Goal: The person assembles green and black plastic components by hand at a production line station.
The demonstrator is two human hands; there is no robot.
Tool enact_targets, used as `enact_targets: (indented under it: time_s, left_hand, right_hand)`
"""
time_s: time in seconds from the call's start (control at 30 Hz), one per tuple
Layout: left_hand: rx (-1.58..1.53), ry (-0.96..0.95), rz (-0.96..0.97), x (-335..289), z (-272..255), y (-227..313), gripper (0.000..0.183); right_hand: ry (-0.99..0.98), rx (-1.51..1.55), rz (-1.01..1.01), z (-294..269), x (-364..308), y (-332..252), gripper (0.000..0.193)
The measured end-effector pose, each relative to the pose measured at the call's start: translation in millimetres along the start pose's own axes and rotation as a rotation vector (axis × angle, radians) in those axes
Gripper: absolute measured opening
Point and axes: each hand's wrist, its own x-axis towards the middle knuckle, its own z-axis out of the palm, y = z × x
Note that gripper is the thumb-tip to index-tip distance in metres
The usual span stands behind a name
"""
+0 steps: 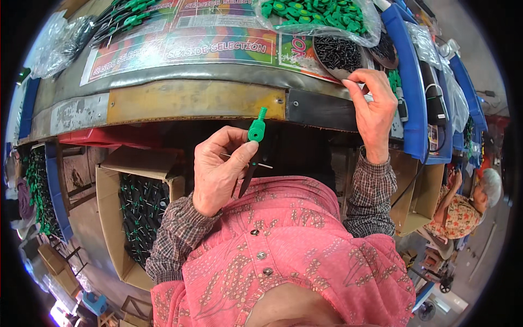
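Observation:
My left hand (pixel 220 166) pinches a green plastic piece (pixel 256 131) between thumb and fingers, in front of the bench edge. The piece has a round hole in its body and a ribbed stem pointing up. Below the fingers, dark flat strips (pixel 249 177) hang down, and a thin pale rod sticks out sideways; how they join the green piece is hidden. My right hand (pixel 375 103) is raised at the rim of a round dish of small black parts (pixel 338 53). Its thumb and forefinger are pressed together; anything between them is too small to name.
Green plastic pieces (pixel 316 16) fill a clear bag at the back of the bench (pixel 196 101). Dark and green assembled parts (pixel 125 16) lie far left. A cardboard box (pixel 111 218) of similar parts stands below left. Blue bins (pixel 414 103) line the right; another person (pixel 463 207) sits beyond.

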Motion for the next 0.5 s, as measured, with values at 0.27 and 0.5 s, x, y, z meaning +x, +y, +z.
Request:
enact_targets:
  time_s: [0.27, 0.5]
  left_hand:
    - [-0.039, 0.009, 0.000, -3, -1, -2, 0.010]
    - [-0.032, 0.040, 0.022, -7, 1, 0, 0.009]
  right_hand:
    - [-0.096, 0.318, 0.043, 12, -19, -53, 0.014]
    - [-0.314, 0.646, 0.147, 29, -36, -84, 0.015]
